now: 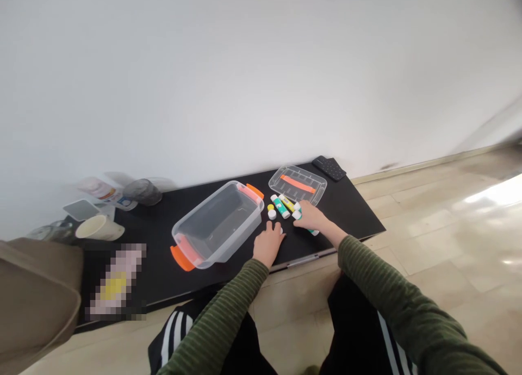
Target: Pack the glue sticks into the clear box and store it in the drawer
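Observation:
My left hand (268,245) is low over the black table, its fingers curled down around a small white cap (281,231) that is mostly covered. To the right, my right hand (312,218) is closed around a green-and-white glue stick (314,232), largely hidden by the fingers. White caps show at its fingertips. Between the hands lie another green-and-white glue stick (280,206) and a yellow one (287,202). Just beyond my left hand are a loose white cap (272,214) and a yellow cap (271,207).
Left of my hands stands a clear plastic box (238,244) with orange clips. Its lid (318,182), with an orange handle, lies behind the glue sticks. A black keypad-like object (329,168) sits at the far corner. A paper cup (100,228) and a bottle (108,193) stand left.

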Demonstrator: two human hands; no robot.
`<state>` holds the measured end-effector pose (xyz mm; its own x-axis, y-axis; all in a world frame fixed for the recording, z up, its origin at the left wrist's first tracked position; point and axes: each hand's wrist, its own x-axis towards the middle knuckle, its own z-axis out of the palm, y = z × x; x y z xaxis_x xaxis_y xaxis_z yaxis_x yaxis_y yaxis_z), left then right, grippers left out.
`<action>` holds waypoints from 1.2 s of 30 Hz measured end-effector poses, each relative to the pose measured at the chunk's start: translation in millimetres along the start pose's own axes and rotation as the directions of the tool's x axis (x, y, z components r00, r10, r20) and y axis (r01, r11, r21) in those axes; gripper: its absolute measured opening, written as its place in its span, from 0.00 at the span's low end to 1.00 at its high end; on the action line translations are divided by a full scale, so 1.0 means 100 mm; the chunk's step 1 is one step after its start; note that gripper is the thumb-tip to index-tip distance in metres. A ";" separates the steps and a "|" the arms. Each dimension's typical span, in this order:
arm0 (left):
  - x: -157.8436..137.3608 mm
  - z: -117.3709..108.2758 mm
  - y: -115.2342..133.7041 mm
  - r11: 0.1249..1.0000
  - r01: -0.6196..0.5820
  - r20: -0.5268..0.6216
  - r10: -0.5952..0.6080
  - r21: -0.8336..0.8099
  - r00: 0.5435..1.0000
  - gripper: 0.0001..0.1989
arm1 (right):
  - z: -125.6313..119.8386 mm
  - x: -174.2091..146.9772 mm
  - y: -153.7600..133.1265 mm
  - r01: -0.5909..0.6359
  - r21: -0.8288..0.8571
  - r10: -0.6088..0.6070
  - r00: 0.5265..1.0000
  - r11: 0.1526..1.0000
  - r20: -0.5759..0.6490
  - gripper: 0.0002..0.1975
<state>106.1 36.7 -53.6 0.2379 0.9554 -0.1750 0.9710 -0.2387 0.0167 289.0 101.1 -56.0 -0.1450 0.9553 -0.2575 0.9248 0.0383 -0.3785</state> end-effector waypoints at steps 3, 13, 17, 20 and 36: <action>0.03 0.03 0.00 1.000 0.030 -0.025 -0.030 -0.008 0.999 0.15 | 0.05 0.04 0.00 0.044 -0.012 -0.044 0.998 0.999 0.034 0.30; 0.00 0.07 -0.01 0.997 0.068 -0.120 -0.064 0.024 0.991 0.22 | 0.02 0.10 -0.05 -0.024 0.064 0.022 0.999 0.998 0.041 0.31; 0.01 0.06 -0.04 0.997 0.071 -0.119 -0.069 0.015 0.990 0.19 | 0.03 0.09 -0.12 -0.017 0.085 0.012 0.998 0.996 0.063 0.29; 0.02 0.05 -0.05 0.997 0.073 -0.100 -0.072 0.008 0.992 0.14 | 0.05 0.11 -0.17 -0.046 0.136 0.046 0.999 0.990 0.001 0.27; 0.03 0.01 -0.08 0.997 0.083 -0.082 -0.083 -0.003 0.993 0.17 | 0.11 0.03 -0.37 -0.071 -0.076 0.058 0.985 0.995 -0.161 0.30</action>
<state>99.4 41.1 -55.5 0.1582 0.9829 -0.0942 0.9874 -0.1584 0.0057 250.3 99.0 -52.6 -0.0327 0.9907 -0.1323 0.9568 -0.0072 -0.2906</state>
